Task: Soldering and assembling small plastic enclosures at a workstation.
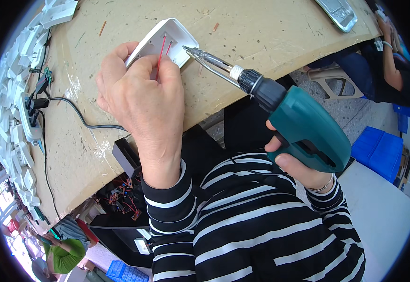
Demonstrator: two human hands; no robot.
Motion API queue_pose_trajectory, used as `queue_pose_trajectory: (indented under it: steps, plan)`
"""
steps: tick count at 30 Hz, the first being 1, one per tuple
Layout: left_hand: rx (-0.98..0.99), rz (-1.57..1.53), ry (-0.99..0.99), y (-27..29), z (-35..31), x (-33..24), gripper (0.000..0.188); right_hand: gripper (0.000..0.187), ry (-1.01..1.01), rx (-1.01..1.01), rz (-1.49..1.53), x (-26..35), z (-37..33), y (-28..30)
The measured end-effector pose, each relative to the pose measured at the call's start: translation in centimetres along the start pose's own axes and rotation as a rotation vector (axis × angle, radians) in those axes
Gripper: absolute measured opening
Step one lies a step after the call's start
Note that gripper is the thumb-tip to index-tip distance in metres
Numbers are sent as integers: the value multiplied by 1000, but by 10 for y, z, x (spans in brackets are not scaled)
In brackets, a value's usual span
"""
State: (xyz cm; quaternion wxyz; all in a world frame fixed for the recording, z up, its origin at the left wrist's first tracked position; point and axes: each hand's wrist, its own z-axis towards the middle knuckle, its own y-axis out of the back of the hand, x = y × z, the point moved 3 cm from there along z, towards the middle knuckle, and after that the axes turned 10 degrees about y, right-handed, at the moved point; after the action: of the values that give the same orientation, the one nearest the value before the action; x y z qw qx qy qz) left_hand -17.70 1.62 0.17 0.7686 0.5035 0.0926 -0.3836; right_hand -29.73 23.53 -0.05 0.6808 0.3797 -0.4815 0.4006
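Note:
My left hand (141, 96) is closed around a white plastic housing (181, 35), tilted above the table with its hollow side toward me. Two red wires (161, 52) rise from small metal contacts inside it; thumb and fingertips pinch near them, partly hiding the wires. In my right hand (301, 170) is a green soldering gun (314, 124) with a black collar, gripped by its handle. Its metal tip (188, 50), with a thin feed tube alongside, reaches the housing's right wall near the contacts. Whether it touches anything, I cannot tell.
Many white plastic housings (7, 127) pile along the table's left side, beside a power strip (31, 117) with black cables. A metal tray (339, 14) lies at the far right. Below the table edge, a black bin (115, 223) holds wired parts. Other people sit at both sides.

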Motion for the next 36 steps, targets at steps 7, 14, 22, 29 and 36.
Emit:
queue_pose_trajectory:
  steps: [7, 14, 22, 29, 36]
  plan:
    - [-6, 45, -21, -1, -1, -1, 10, 48, -103, -151, 69, 7, 20, 0]
    - [-24, 68, -37, -1, -1, -2, 11, 68, -164, 69, -75, 6, 32, 14]
    - [-46, 86, -67, -2, -1, -2, 10, 57, -148, 96, -222, 4, 37, 24]
    - [-62, 110, -87, -2, -2, -3, 9, 35, -29, -57, -234, 8, 47, 21]
    - [-63, 114, -90, -2, -2, -3, 9, 29, 5, 31, -291, 10, 51, 23]
